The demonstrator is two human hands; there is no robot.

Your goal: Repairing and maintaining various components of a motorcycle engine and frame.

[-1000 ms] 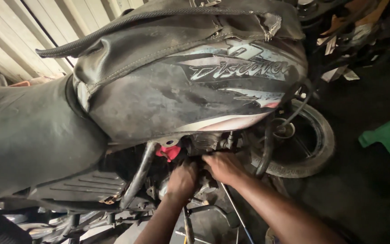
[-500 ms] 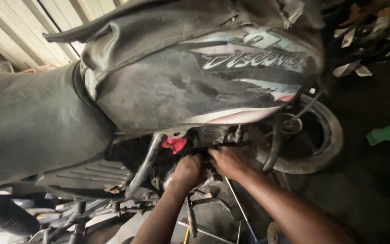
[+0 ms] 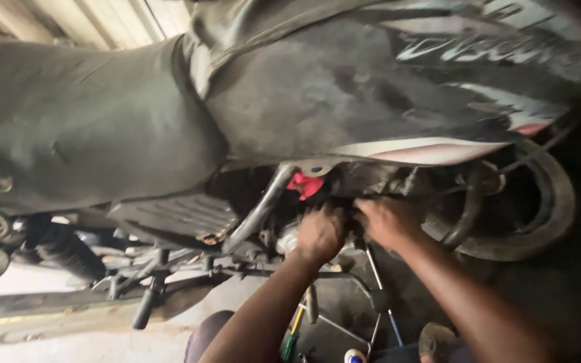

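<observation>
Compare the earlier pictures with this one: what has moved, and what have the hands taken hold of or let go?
The view has closed in and swung left, so the motorcycle's fuel tank and seat fill more of the picture. Nothing was visibly picked up or released. The left hand and right hand stay together at the engine parts under the tank, below the red part. What the fingers grip is hidden.

Fingertips of both hands hidden in dark engine gap; fuel tank cropped at top edge.

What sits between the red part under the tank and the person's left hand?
In the head view, nothing separate shows: the left hand lies just below the red part, with only dark engine parts in the short shadowed gap.
</observation>
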